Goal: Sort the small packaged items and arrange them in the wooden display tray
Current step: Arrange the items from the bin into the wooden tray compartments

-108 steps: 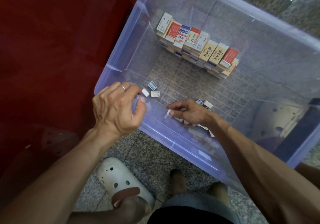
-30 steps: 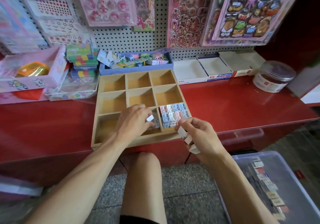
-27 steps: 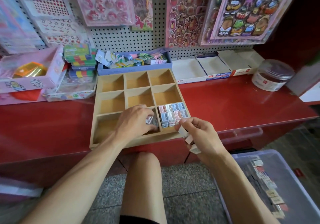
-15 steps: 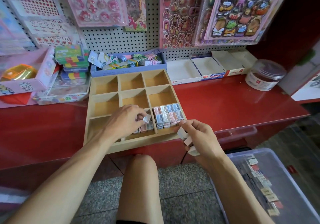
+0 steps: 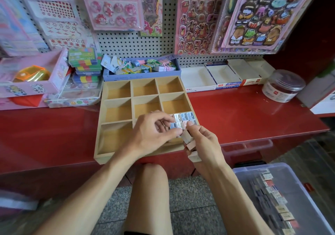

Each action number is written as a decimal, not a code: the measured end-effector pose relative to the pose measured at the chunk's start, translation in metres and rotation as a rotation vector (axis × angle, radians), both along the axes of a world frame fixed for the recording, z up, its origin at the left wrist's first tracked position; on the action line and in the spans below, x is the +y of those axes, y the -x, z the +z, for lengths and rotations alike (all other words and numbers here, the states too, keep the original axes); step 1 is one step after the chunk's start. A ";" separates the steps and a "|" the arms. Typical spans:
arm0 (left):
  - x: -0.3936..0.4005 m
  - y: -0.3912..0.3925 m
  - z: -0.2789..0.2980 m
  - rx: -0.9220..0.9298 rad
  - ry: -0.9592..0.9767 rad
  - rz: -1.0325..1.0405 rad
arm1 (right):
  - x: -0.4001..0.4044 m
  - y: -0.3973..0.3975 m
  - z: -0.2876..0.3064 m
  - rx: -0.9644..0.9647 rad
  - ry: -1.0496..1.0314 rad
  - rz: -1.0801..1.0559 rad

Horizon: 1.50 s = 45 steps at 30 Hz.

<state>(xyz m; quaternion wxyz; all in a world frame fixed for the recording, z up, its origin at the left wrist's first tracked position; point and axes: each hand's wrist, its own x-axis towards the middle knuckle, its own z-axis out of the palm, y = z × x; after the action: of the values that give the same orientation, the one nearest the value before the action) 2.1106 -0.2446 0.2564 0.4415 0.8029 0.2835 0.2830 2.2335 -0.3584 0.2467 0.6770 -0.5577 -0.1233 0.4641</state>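
Note:
The wooden display tray [image 5: 117,112] lies on the red counter [image 5: 244,115] with nine compartments. Several small pastel packets [image 5: 187,116] fill its near right compartment. My right hand [image 5: 206,149] grips a short stack of white small packets [image 5: 189,140] at the tray's near right corner. My left hand [image 5: 150,135] hovers over the near middle compartment and hides its contents. Its fingers are curled, thumb and forefinger apart with nothing seen between them, and the thumb tip is beside the top packet of the stack.
Behind the tray stand a blue tray of clips [image 5: 141,68], white open boxes [image 5: 197,79] and a clear jar [image 5: 282,86]. A pink box [image 5: 32,84] and stacked colour cases [image 5: 85,66] sit at left. A clear plastic bin [image 5: 253,176] with boxes stands on the floor at right.
I turned from the floor bin to the counter. My left hand set a packet in the near middle compartment, then moved right to the stack in my right hand.

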 end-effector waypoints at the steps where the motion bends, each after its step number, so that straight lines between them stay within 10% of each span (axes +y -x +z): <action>1: -0.005 -0.001 0.001 -0.017 0.017 -0.021 | 0.003 0.003 0.001 -0.029 -0.001 0.000; 22: 0.001 0.013 0.027 0.083 -0.203 -0.049 | 0.010 0.008 0.020 -0.286 -0.001 0.214; 33: 0.013 0.021 0.043 0.149 -0.108 -0.095 | 0.017 0.008 0.024 -0.018 -0.103 0.312; 45: 0.042 0.054 0.013 0.744 -0.282 0.033 | 0.015 -0.004 0.012 -0.009 -0.008 0.151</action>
<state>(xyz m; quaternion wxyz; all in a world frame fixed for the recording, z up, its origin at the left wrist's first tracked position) 2.0561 -0.2023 0.2691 0.1893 0.8987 0.3952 0.0161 2.2373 -0.3436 0.2583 0.6416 -0.5462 -0.1699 0.5110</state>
